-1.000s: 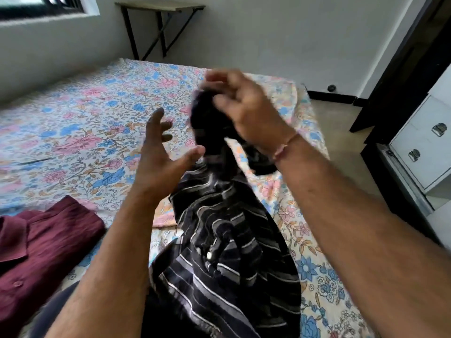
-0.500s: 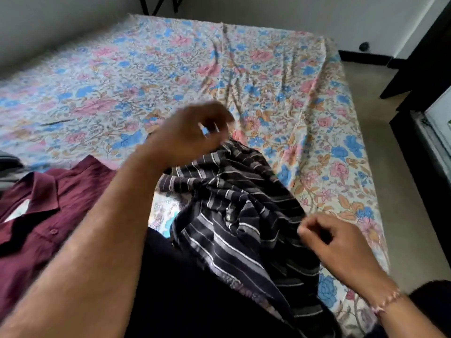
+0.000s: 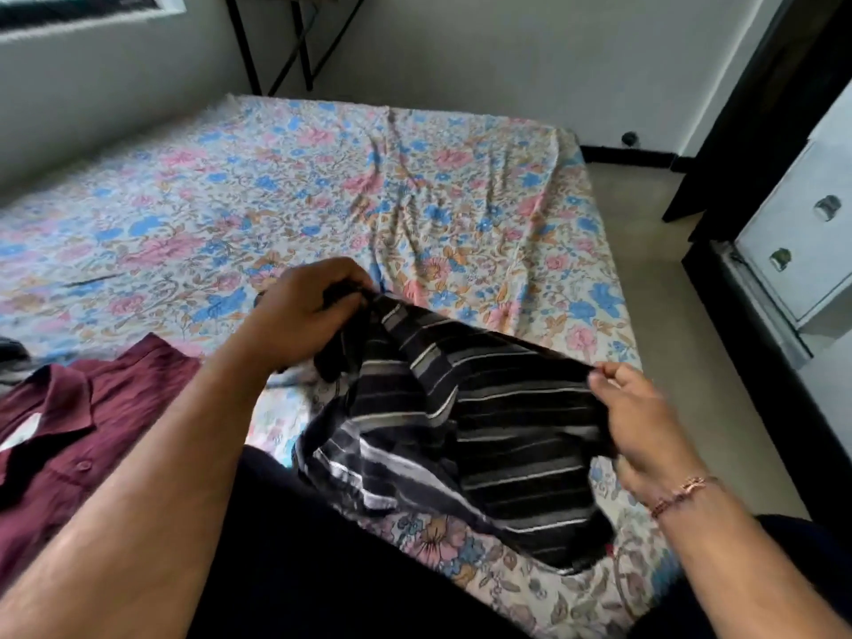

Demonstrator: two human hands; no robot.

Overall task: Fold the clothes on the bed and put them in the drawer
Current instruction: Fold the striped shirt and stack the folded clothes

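At the far left edge, a scrap of grey striped cloth (image 3: 11, 357) pokes into view on the bed (image 3: 322, 177), too little of it showing to say what it is. Just beside it lies a maroon shirt (image 3: 78, 431), collar up and buttoned, spread flat on the floral sheet at the near left corner of the bed.

The left hand (image 3: 304, 315) reaches over the sheet near the middle of the bed, its fingers curled round a bunched end of the black striped shirt (image 3: 484, 422). From that grip the cloth stretches taut to the right and also sags down in loose folds onto the near edge of the bed, against the person's dark trouser leg (image 3: 322, 546). The shirt is dark with thin white and grey stripes, and it is not yet folded.

The right hand (image 3: 641, 417) grasps the other end of the same shirt, thumb and forefinger pinching its upper edge, the remaining fingers tucked behind the fabric. A thin beaded bracelet (image 3: 682, 493) circles that wrist.

Further right, past the bed's edge and a strip of bare floor (image 3: 668, 292), stands a white chest of drawers (image 3: 793, 242) with two metal handles, its drawers closed
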